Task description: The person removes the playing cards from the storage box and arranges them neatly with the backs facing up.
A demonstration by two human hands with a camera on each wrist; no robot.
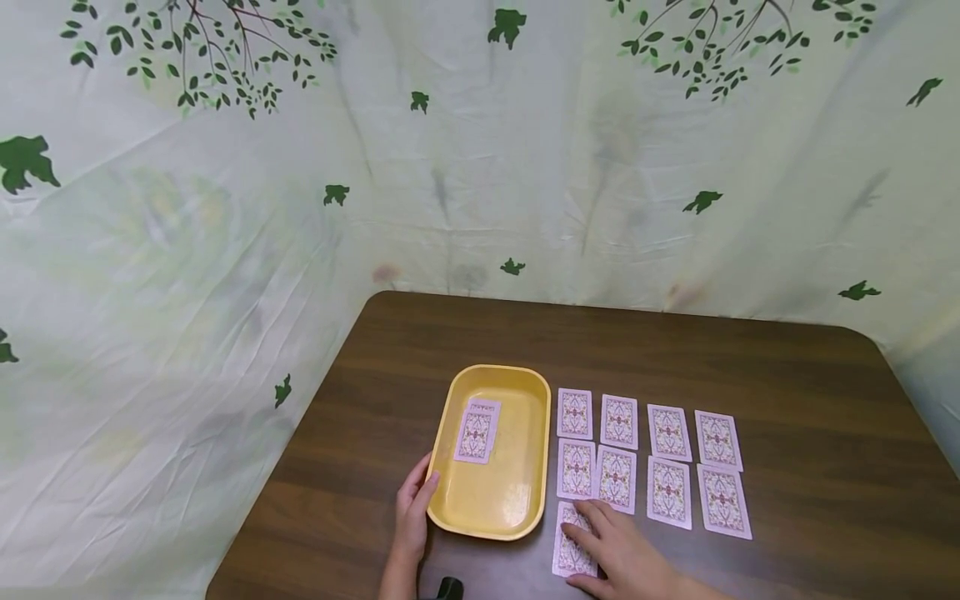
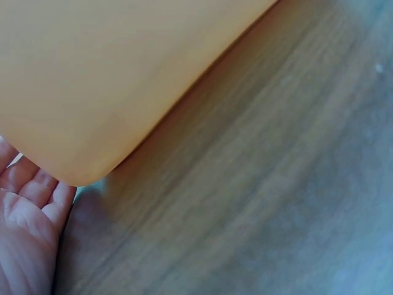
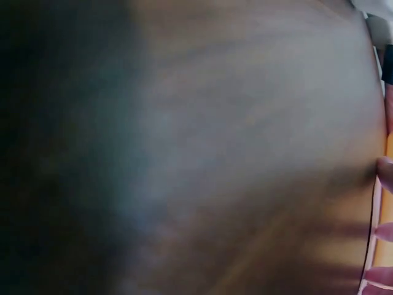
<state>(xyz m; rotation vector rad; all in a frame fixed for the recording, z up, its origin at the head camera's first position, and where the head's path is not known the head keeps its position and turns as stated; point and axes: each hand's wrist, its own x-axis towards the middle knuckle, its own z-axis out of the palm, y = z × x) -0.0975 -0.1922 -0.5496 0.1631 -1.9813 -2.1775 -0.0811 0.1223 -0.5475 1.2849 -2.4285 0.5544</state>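
Purple-and-white patterned playing cards lie face down on the dark wooden table in the head view. My right hand [image 1: 626, 554] is spread over the nearest playing card [image 1: 572, 546], its fingertips at the upper part and thumb by the lower edge. At the edge of the right wrist view, its fingertips [image 3: 385, 232] show. A yellow tray [image 1: 491, 521] stands left of the cards, with overlapping playing cards [image 1: 475, 435] inside. My left hand [image 1: 411, 515] grips the tray's left side, thumb over the rim. In the left wrist view, its fingers [image 2: 40, 187] lie under the tray's corner.
Two rows of playing cards [image 1: 668, 492] stretch right of the tray on the table [image 1: 840, 467]. Near the front edge sits a small black object [image 1: 450, 588]. A leaf-patterned cloth [image 1: 600, 167] hangs behind the table and along its left side.
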